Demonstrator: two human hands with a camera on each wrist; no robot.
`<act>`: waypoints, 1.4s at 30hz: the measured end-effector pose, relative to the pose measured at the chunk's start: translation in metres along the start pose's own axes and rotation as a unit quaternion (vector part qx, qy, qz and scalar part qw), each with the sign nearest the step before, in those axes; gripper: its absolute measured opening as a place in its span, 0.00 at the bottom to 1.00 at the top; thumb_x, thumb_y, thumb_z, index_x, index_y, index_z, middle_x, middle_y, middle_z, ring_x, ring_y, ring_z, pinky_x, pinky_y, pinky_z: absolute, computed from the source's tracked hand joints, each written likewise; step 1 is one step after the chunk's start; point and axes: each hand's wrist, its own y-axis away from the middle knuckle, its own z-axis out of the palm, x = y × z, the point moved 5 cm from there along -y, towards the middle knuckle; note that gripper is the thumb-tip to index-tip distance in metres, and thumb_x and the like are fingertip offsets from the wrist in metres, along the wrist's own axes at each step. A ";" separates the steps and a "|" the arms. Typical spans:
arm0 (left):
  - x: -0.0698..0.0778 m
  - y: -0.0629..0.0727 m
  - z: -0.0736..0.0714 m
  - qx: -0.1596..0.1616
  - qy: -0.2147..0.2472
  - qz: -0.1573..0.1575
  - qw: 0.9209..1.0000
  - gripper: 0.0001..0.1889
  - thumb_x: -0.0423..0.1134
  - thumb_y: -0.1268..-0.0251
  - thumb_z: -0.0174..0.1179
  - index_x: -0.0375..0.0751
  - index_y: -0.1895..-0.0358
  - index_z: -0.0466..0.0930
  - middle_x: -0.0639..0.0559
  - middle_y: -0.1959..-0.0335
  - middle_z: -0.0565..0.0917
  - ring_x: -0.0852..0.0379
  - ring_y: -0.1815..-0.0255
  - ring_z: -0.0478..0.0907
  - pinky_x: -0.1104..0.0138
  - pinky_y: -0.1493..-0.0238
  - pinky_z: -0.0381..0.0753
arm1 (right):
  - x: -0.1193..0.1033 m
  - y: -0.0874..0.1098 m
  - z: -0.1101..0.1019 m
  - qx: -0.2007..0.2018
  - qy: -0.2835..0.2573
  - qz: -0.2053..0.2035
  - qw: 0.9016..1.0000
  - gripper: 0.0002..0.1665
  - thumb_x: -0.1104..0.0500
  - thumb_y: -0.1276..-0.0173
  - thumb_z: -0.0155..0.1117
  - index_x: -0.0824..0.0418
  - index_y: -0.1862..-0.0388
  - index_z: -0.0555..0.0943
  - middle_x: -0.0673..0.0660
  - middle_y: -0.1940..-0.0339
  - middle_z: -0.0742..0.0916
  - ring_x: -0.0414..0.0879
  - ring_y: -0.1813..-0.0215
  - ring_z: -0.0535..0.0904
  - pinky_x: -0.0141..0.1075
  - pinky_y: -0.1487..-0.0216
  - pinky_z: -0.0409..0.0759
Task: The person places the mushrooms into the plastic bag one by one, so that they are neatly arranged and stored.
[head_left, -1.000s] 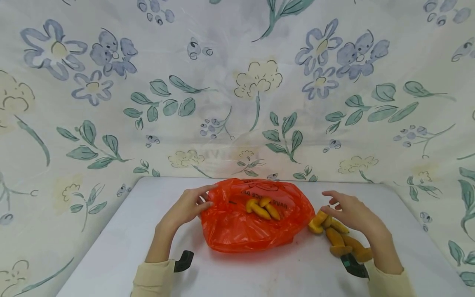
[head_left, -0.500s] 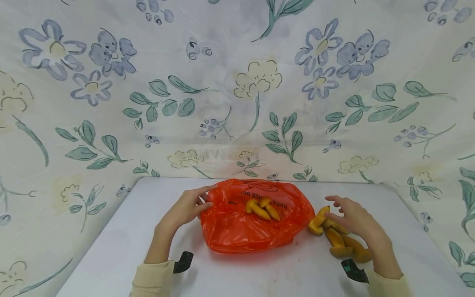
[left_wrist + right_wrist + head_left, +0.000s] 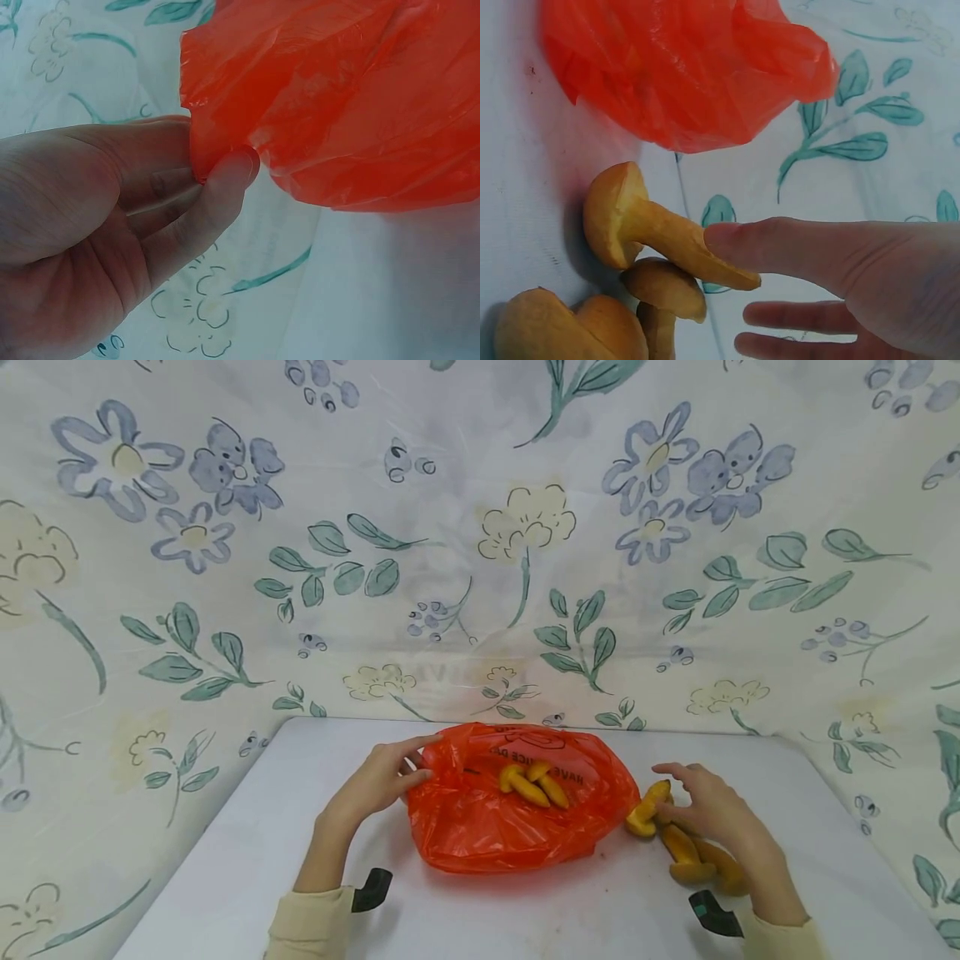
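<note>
Left hand pinches the red plastic bag by its left edge, apparently steadying the mouth around two mushrooms. Right hand is spread wide about the stem of the loose mushroom just right; thumb contact unclear.

Red bag: thin plastic, crumpled (glossy where the light caught it), sat with its mouth gaping.
Bagged mushrooms: two, yellow-brown, lay side by side inside the mouth.
Loose mushrooms: plump-stemmed, lay clustered just right of the bag; perhaps four, some partly hidden.
</note>
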 end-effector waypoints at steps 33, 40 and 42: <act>-0.001 -0.004 -0.003 -0.002 -0.018 0.014 1.000 0.28 0.34 0.34 0.62 0.46 0.30 0.70 0.46 0.58 0.84 0.56 0.66 0.80 0.68 0.67 0.86 | 0.000 -0.008 0.007 -0.012 -0.037 -0.008 0.999 0.30 0.56 0.38 0.72 0.62 0.38 0.76 0.60 0.47 0.83 0.54 0.48 0.77 0.51 0.47 0.82; 0.001 -0.004 0.000 -0.007 -0.016 0.006 1.000 0.28 0.34 0.34 0.62 0.46 0.30 0.70 0.45 0.57 0.84 0.56 0.65 0.80 0.68 0.66 0.86 | 0.003 -0.006 0.009 -0.013 -0.045 -0.007 0.999 0.30 0.57 0.38 0.72 0.63 0.38 0.75 0.61 0.47 0.83 0.52 0.49 0.77 0.52 0.46 0.82; 0.000 -0.003 0.001 -0.009 -0.015 0.005 1.000 0.28 0.34 0.34 0.62 0.46 0.30 0.70 0.44 0.56 0.85 0.56 0.65 0.80 0.68 0.65 0.86 | 0.004 -0.005 0.010 -0.012 -0.045 -0.012 0.999 0.31 0.58 0.39 0.72 0.63 0.38 0.75 0.60 0.48 0.83 0.52 0.50 0.77 0.52 0.46 0.82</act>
